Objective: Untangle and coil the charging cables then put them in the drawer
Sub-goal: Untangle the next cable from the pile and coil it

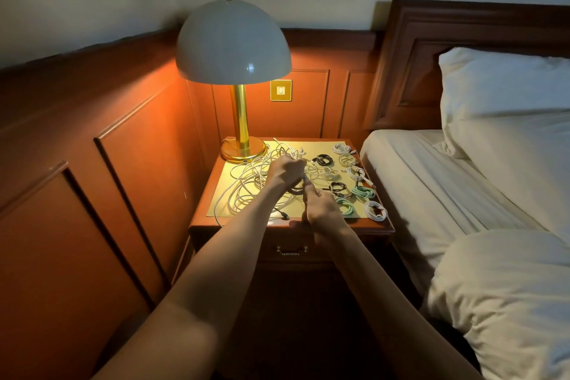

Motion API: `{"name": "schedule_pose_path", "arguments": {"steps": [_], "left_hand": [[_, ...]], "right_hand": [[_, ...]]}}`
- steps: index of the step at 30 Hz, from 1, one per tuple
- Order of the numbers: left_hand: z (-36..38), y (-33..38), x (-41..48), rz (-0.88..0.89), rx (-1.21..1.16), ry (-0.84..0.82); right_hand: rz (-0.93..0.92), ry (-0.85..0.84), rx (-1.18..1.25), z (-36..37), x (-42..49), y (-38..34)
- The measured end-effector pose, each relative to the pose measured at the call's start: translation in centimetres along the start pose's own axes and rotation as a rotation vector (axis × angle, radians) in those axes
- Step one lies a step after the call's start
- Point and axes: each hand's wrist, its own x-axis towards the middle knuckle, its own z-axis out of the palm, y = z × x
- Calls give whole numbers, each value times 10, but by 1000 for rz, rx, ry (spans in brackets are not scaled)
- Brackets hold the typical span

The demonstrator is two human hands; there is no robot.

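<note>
Here, coiled cables (357,182) line the surface's (324,145) right edge; a white tangle (246,182) covers its left half. Left hand (285,170) and right hand (322,210) grasp one cable between them. The drawer (291,251) looks closed.

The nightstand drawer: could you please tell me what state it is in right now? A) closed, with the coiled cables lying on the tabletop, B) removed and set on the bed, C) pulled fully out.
A: the drawer sits flush, and coiled cables lie along the nightstand top's right side.
</note>
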Motion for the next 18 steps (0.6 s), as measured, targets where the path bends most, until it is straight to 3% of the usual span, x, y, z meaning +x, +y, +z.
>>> {"name": "schedule_pose_path", "arguments": {"steps": [4, 10, 14, 18], "left_hand": [[-2, -5, 1, 15, -14, -3], [-4, -6, -8, 92, 58, -36], [-4, 0, -20, 176, 106, -75], [1, 13, -26, 212, 133, -51]], "right_hand": [[-59, -39, -107, -5, -10, -2], [-301, -44, -438, -21, -20, 7], [-311, 67, -649, -33, -16, 13], [-293, 201, -517, -36, -11, 9]]}}
